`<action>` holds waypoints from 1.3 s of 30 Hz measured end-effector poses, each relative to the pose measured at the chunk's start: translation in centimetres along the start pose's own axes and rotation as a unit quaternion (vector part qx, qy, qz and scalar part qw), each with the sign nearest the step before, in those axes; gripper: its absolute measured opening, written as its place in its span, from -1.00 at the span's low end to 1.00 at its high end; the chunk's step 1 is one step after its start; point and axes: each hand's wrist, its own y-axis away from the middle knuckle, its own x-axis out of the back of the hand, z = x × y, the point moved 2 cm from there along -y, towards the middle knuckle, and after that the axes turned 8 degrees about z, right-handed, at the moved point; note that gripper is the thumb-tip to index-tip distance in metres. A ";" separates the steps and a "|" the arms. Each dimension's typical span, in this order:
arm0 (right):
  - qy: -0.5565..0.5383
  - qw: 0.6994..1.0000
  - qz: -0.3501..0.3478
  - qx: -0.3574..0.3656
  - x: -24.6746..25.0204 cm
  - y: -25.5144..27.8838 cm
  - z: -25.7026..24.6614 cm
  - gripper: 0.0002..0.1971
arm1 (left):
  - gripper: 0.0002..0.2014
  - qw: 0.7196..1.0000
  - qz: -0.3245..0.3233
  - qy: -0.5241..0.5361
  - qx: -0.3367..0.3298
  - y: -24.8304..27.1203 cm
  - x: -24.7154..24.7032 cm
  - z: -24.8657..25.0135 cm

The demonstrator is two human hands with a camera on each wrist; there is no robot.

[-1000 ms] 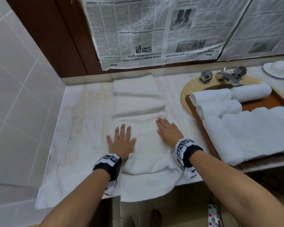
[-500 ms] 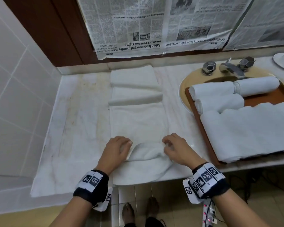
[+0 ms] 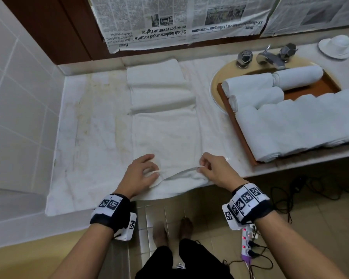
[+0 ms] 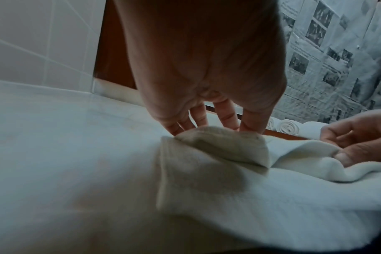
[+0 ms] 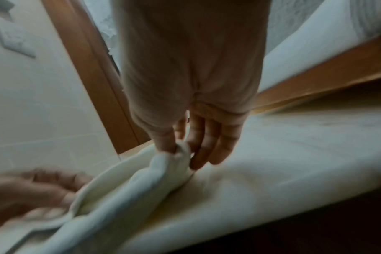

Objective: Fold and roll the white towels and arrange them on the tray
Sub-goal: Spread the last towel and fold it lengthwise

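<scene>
Here the white towel [image 3: 165, 133] lies lengthwise on the bench [image 3: 97, 125]; left hand [image 3: 138, 174] and right hand [image 3: 214, 170] pinch its near edge. Three rolled towels [image 3: 256, 95] on tray [image 3: 242, 133].

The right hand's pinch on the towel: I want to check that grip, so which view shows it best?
The right wrist view: the right hand shows thumb and fingers pinching the towel edge close up, though blurred. The head view shows both hands at the near edge, the grip small. The left wrist view catches only its fingertips at the frame's right edge.
</scene>
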 end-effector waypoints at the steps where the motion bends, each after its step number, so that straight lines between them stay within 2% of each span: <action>1: 0.015 0.999 0.031 0.027 0.1 0.6 -0.2 -0.95 | -0.71 1.000 0.000 0.002 0.006 0.0 0.1 0.2; 3: -0.003 0.995 0.078 0.065 0.1 1.9 -0.5 -0.97 | -0.77 1.000 -0.001 0.010 0.022 0.1 0.2 0.4; 4: -0.034 0.994 0.086 0.059 0.1 2.6 -0.5 -0.94 | -0.79 1.000 -0.003 0.015 0.028 0.1 0.2 0.5; 6: -0.096 0.994 0.055 0.002 -0.4 3.9 -0.2 -0.80 | -0.80 0.999 -0.009 0.018 0.032 0.4 0.2 0.6; 8: -0.091 0.995 0.005 -0.040 -1.0 5.0 0.1 -0.70 | -0.79 0.999 -0.012 0.021 0.032 0.6 0.2 0.7; 9: -0.078 0.996 -0.003 -0.046 -1.4 5.5 0.2 -0.72 | -0.83 0.999 -0.015 0.024 0.034 0.6 0.2 0.8; 12: -0.090 0.994 0.034 -0.054 -2.0 6.1 0.5 -0.83 | -0.96 0.998 -0.019 0.036 0.042 0.6 0.3 0.8; 14: -0.098 0.991 0.066 -0.057 -2.2 6.1 0.5 -0.83 | -0.89 0.997 -0.023 0.046 0.051 0.8 0.2 0.8; 18: -0.111 0.986 0.108 -0.062 -2.0 6.2 0.0 -0.81 | -0.90 0.996 -0.016 0.061 0.058 1.3 0.1 1.2; 21: -0.139 0.984 0.088 -0.063 -1.7 6.8 0.1 -0.79 | -0.89 0.997 -0.009 0.055 0.052 1.6 0.1 1.3; 26: -0.135 0.990 0.016 -0.042 -1.2 7.9 0.1 -0.85 | -0.85 0.998 -0.020 0.051 0.044 1.8 0.1 1.3; 28: -0.146 0.987 -0.002 -0.059 -1.1 8.1 0.5 -0.80 | -0.87 0.998 -0.028 0.047 0.035 1.9 0.0 1.3; 30: -0.171 0.981 -0.004 -0.092 -1.3 8.1 0.9 -0.79 | -0.90 0.999 -0.035 0.024 0.017 2.1 -0.1 1.2; 33: -0.192 0.972 0.016 -0.136 -2.1 8.1 1.2 -0.95 | -0.88 0.999 -0.036 0.007 -0.014 2.4 -0.4 0.6; 36: -0.205 0.965 0.037 -0.162 -3.1 8.3 1.3 -0.80 | -0.84 0.999 -0.034 0.035 -0.004 2.7 -0.7 0.1; 39: -0.219 0.962 0.028 -0.159 -4.0 8.2 1.5 -0.77 | -0.86 1.000 -0.015 0.012 0.003 2.4 -0.9 -0.1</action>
